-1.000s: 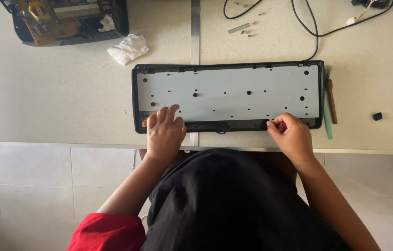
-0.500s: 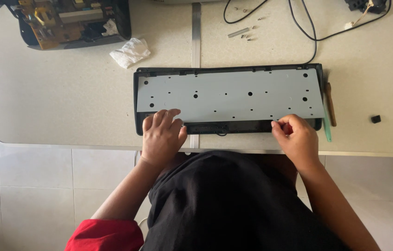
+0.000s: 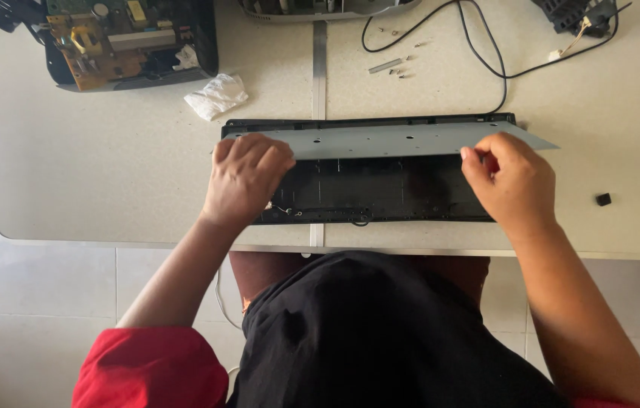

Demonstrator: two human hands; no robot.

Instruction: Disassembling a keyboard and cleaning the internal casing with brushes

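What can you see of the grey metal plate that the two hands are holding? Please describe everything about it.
The grey metal plate is a long, thin, flat sheet, pale grey and matt, with small round holes. It is tilted up along its near edge above the black keyboard tray, whose dark inside shows beneath. The left hand grips its left end and the right hand pinches its right end, where a pointed corner sticks out past the tray. Its far edge lies along the tray's back rim.

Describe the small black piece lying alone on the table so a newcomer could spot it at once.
Start at the pale table and find the long black keyboard shell near its front edge. Past the right hand, toward the table's right end, sits a small black cube-like piece. It lies alone on bare tabletop, unlike the screws by the cable.
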